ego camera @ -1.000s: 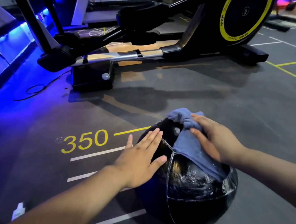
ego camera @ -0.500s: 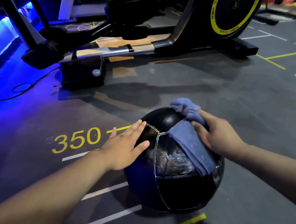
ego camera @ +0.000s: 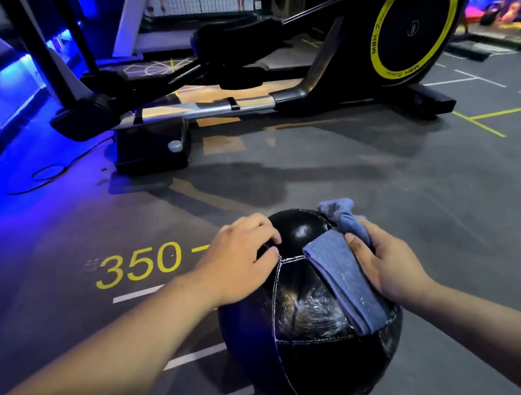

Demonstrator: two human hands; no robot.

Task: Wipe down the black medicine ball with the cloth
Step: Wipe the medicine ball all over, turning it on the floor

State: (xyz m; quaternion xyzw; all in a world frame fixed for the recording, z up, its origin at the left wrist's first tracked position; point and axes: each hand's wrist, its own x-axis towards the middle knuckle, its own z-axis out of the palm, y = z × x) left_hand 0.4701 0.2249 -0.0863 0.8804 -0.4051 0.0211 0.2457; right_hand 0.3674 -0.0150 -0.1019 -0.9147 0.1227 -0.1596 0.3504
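Left fingers [ego camera: 267, 232] curl on ball [ego camera: 320, 366]; right fingers [ego camera: 358, 249] grip cloth [ego camera: 332, 265].

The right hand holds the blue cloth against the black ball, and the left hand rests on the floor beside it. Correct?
Not quite: the head view shows the left hand on top of the ball, fingers curled, not on the floor. The right hand does hold the blue cloth against the ball.

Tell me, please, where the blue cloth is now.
In the head view, the blue cloth drapes over the upper right of the black medicine ball, gripped by the right hand.
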